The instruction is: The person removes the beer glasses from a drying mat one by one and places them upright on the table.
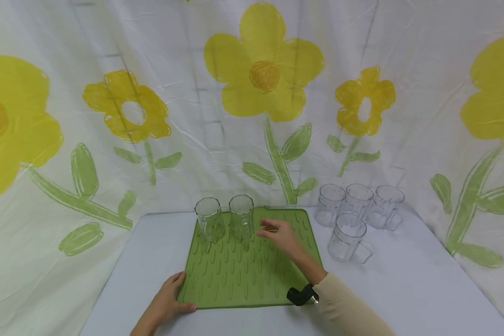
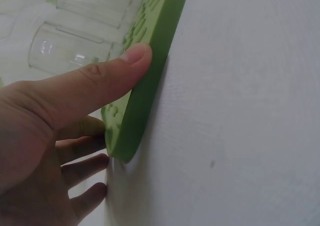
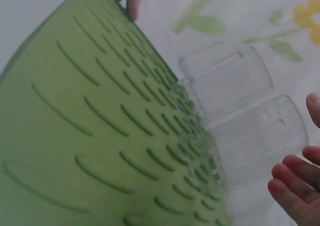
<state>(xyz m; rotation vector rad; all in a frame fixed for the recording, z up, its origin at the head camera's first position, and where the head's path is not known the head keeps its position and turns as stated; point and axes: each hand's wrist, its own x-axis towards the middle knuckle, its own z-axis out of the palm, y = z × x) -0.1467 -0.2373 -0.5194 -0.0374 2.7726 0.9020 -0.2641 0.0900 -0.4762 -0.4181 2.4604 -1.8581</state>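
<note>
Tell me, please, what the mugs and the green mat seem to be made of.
The mugs look like clear, shiny glass, though hard plastic is possible: the background shows through them, with bright glints. The green mat is probably silicone or rubber, fairly matte: evenly coloured, with raised ridges and a thick edge.

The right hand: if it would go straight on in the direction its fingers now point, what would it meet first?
Probably the right-hand glass mug of the two on the green mat; the right hand might pass slightly in front, since depth is unclear.
</note>
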